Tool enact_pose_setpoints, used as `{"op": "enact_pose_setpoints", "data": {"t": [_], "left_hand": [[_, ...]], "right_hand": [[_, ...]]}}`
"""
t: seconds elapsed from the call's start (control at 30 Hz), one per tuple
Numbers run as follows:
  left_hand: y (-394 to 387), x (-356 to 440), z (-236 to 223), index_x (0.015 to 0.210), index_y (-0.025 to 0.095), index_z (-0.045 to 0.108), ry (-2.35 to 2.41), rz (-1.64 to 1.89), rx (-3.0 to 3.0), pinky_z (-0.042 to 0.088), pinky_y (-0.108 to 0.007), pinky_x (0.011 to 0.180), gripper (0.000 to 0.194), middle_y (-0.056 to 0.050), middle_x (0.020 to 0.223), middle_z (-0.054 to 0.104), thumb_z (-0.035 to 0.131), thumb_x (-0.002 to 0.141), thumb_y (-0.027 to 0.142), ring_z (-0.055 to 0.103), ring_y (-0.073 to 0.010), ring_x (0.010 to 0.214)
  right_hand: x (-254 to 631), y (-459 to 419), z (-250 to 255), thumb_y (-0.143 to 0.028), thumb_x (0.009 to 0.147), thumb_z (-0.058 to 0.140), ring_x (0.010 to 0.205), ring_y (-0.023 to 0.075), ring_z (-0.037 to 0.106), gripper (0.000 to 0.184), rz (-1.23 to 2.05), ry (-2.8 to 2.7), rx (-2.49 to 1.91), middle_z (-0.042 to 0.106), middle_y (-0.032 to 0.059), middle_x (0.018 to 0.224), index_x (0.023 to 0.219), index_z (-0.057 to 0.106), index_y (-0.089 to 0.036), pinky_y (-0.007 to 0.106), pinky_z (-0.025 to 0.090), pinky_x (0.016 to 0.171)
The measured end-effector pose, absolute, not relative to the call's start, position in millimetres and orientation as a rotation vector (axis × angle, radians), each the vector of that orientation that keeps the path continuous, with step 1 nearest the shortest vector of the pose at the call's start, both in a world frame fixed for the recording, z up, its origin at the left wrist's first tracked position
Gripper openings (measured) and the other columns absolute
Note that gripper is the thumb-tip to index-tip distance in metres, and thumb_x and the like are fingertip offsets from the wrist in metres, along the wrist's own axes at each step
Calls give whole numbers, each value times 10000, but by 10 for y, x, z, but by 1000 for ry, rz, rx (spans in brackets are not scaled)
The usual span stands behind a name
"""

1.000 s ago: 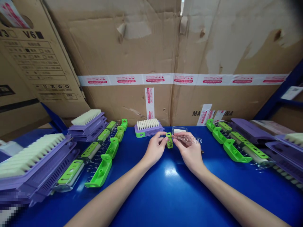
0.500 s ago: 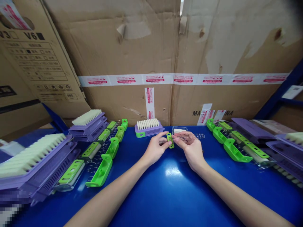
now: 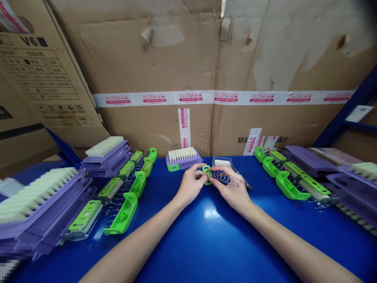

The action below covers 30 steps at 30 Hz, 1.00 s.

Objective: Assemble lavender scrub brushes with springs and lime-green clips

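Between my hands, over the blue table, is a small green slotted plate [image 3: 206, 169]. My left hand [image 3: 191, 184] pinches it from the left side. My right hand [image 3: 235, 192] grips a metal coil spring [image 3: 228, 179], whose near end meets the plate while the rest stretches out over the fingers. Exactly how the spring sits against the plate is hidden by my fingertips. Just behind my right hand stands a clear plastic case [image 3: 222, 162] with a white block in it. A dark pen-like tool [image 3: 245, 181] lies partly behind that hand.
A purple brush [image 3: 184, 160] with cream bristles lies at the back. Purple bristled parts [image 3: 44, 204] are stacked at left, and more purple parts [image 3: 356, 192] at right. Rows of green brackets [image 3: 126, 214], springs and cased blocks flank both sides. Cardboard [image 3: 159, 70] walls the rear.
The green plate has turned and shifted slightly left with my left hand. My right hand has brought the spring's end against it, and the pen-like tool shows more.
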<state>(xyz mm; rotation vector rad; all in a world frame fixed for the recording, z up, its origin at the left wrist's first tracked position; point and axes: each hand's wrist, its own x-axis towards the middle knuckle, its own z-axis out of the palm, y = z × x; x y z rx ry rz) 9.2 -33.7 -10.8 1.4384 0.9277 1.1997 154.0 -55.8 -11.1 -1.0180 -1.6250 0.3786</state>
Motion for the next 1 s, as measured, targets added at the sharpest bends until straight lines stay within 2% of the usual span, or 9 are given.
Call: {"op": "enact_pose_setpoints", "data": {"t": [0.13,0.33,0.53,0.77,1.0], "left_hand": [[-343,93,-97,1085,106,538,929,1195,1443,415,-225,604,348,2,652,627,569,741,154,550,-103,587],[-355,93,-99,1158,108,539,926,1193,1522,411,-228,628,401,-4,674,634,538,758,140,553,-113,627],[-352,94,-96,1179,110,558,947,1158,1613,398,-226,614,404,2,657,616,516,781,159,518,-106,601],[-351,82,-92,1215,104,539,951,1082,1646,423,-255,661,445,2,670,595,514,773,153,535,-120,644],[-340,47,-76,1264,94,494,858,1007,1631,436,-295,764,525,-40,791,643,562,747,153,574,-142,744]], "right_hand": [[1584,-500,-146,-223,732,655,890,200,632,189,290,-1677,-1000,679,42,922,920,631,-214,362,509,832],[1590,-459,-224,-188,777,604,968,212,613,248,216,-1763,-946,672,56,1004,1021,619,-225,390,493,877],[1591,-462,-208,-179,789,594,950,207,609,216,183,-1799,-925,661,54,971,999,614,-225,383,493,862],[1593,-463,-177,-210,740,645,905,205,616,168,301,-1712,-1002,664,55,941,906,627,-199,361,487,835],[1589,-477,-181,-217,752,633,872,194,600,198,458,-1693,-1072,645,61,986,949,627,-196,305,484,693]]}}
